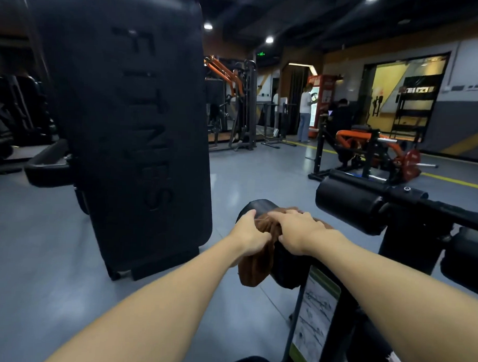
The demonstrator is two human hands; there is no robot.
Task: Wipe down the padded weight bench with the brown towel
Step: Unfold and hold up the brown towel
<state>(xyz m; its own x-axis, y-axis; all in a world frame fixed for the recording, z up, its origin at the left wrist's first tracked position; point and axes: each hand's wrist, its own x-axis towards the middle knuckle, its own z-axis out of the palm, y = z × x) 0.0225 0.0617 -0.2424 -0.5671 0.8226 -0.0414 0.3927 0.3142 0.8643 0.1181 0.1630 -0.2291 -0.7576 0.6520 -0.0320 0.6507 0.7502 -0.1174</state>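
Clutching towel w/ L grip, pressing it flat w/ R grip just alongside, atop pad, slack below L.

The left hand and right hand are covering the middle of the brown towel, leaving only its bunched top and hanging near end showing. The towel is hiding much of the black roller pad beneath it. On the left, the upright back pad is running off the top edge. The placard at the near right is blurring beyond reading. The far green sign is appearing too small to read.
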